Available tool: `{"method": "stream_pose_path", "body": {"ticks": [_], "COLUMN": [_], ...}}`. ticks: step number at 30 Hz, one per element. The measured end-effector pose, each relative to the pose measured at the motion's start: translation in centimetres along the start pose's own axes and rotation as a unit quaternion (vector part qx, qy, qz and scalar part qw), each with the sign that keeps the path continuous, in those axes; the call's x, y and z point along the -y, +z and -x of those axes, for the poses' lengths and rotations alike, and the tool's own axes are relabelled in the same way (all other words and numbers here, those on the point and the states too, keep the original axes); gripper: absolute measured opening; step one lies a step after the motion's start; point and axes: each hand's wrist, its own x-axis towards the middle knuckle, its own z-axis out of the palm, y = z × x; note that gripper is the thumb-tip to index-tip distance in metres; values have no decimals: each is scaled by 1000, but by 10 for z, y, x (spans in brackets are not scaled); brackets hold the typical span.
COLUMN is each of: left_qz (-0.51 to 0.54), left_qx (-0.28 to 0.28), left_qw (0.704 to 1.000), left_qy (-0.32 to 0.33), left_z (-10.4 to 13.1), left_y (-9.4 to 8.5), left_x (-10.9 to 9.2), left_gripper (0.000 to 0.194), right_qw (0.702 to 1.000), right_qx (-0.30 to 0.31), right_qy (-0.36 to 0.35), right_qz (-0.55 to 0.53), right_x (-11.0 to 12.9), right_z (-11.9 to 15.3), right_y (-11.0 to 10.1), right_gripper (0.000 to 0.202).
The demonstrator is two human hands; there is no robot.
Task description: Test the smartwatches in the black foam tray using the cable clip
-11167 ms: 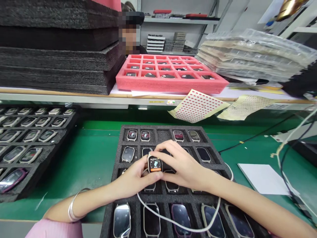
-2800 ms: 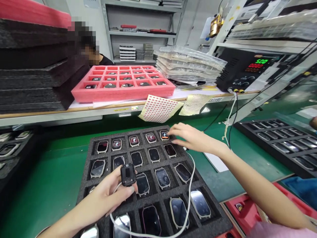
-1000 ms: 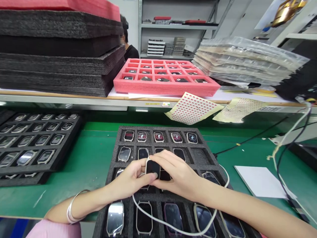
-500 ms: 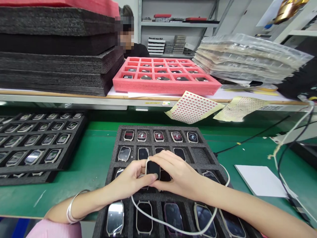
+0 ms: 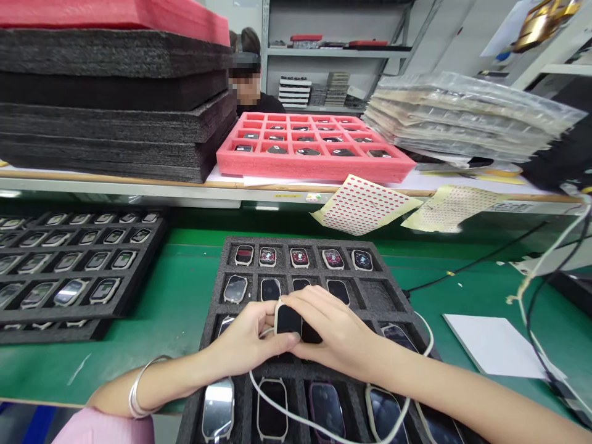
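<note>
Both hands over the tray (image 5: 380, 296). Watch (image 5: 288, 318) is held above its middle, dark screen up. Left hand (image 5: 243, 342) clamped on the watch's left side, thumb at the lower edge of the screen. Right hand (image 5: 340, 333) clamped on the same watch from the right, fingertips at its top corner, thumb near the bottom. Hands meet around it.

White cable (image 5: 431, 338) comes out of left hand, loops across the tray's front pockets, back under the right forearm, around past the tray's right edge. What it ends in is hidden.

Tray carries more watches. Back row: five, several lit, mostly red faces; rightmost (image 5: 362, 259) shows a dark face with a light figure. Front row: dark screens, incl. a purple-framed one (image 5: 326, 410).

Green surface (image 5: 180, 308) under tray. Left of tray: second tray (image 5: 142, 262) full of watches, stacked on another. Right of tray: white pad (image 5: 494, 345). Beyond tray, on the shelf: pink tray (image 5: 314, 166), black foam stack (image 5: 106, 123), clear trays (image 5: 467, 120). Dotted sheet (image 5: 365, 206) hangs off the shelf edge.
</note>
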Motion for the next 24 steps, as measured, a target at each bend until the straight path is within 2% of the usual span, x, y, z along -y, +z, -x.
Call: {"method": "stream_pose_path", "body": {"ticks": [2, 9, 19, 24], "left_qz": [31, 86, 148, 114], "left_qx": [-2, -29, -22, -32], "left_qw": [1000, 994, 989, 993], "left_qy": [2, -56, -11, -14], "left_z": [1, 2, -4, -1], "left_y": [1, 5, 5, 3], "left_x": [-4, -15, -6, -8], "left_gripper": [19, 20, 26, 23], "right_qw": [1000, 998, 996, 998], "right_qx": [-16, -60, -70, -58], "right_qy": [-8, -17, -22, 10], "right_qz": [7, 4, 43, -5], "right_x": [0, 0, 0, 0], "right_z": [-1, 0, 4, 2], "right_y": [2, 6, 3, 5], "right_gripper": [34, 44, 43, 46]}}
